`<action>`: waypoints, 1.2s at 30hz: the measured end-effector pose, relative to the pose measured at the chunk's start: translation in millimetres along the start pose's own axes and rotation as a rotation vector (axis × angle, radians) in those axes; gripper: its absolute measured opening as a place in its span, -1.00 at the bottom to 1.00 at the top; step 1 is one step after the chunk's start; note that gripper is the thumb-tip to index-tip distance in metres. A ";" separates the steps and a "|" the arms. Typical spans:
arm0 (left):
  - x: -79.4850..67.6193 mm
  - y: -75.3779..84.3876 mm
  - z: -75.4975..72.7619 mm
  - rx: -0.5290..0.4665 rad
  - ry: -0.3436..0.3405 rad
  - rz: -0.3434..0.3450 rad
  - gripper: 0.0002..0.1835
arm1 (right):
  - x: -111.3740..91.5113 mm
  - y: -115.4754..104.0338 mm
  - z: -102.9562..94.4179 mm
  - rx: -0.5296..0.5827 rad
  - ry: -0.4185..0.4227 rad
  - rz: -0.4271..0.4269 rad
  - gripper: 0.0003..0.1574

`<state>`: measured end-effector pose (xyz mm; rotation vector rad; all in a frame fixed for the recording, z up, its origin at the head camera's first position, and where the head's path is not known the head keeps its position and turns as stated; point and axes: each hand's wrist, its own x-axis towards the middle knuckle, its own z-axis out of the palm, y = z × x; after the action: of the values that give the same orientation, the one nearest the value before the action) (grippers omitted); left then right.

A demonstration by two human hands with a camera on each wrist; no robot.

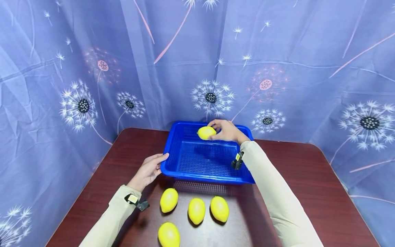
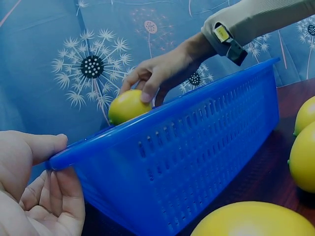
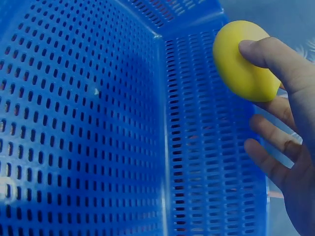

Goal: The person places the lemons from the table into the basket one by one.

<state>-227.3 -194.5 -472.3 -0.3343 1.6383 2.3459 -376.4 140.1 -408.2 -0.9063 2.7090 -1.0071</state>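
A blue plastic basket with slotted walls stands on the table. My left hand grips its rim at the near left corner, thumb on top and fingers below, as the left wrist view shows. My right hand pinches a yellow lemon between thumb and fingers, over the far side of the basket. In the right wrist view, the lemon is beside the slotted wall, above the basket floor. The part of the basket floor that shows has nothing on it.
Several more lemons lie on the table in front of the basket, among them one lemon near my left wrist and another lemon to the right. A blue dandelion-print curtain hangs behind the dark red wooden table.
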 end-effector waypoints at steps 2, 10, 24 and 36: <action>0.8 0.4 0.7 0.006 -0.003 -0.001 -0.92 | 0.2 2.4 3.7 0.017 -0.006 0.013 -0.38; 0.6 0.8 2.2 0.010 0.001 0.002 -0.91 | 3.2 10.5 22.7 0.034 -0.049 0.070 -0.37; 0.3 1.1 1.9 0.016 0.020 0.001 -0.91 | 5.0 20.7 51.7 -0.052 -0.076 0.079 -0.35; -1.1 0.3 2.5 0.021 0.025 -0.005 -0.91 | 2.0 17.4 46.3 -0.102 -0.107 0.149 -0.21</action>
<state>-226.5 -192.3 -470.8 -0.3645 1.6694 2.3284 -372.8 123.6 -454.7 -0.7377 2.7111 -0.7769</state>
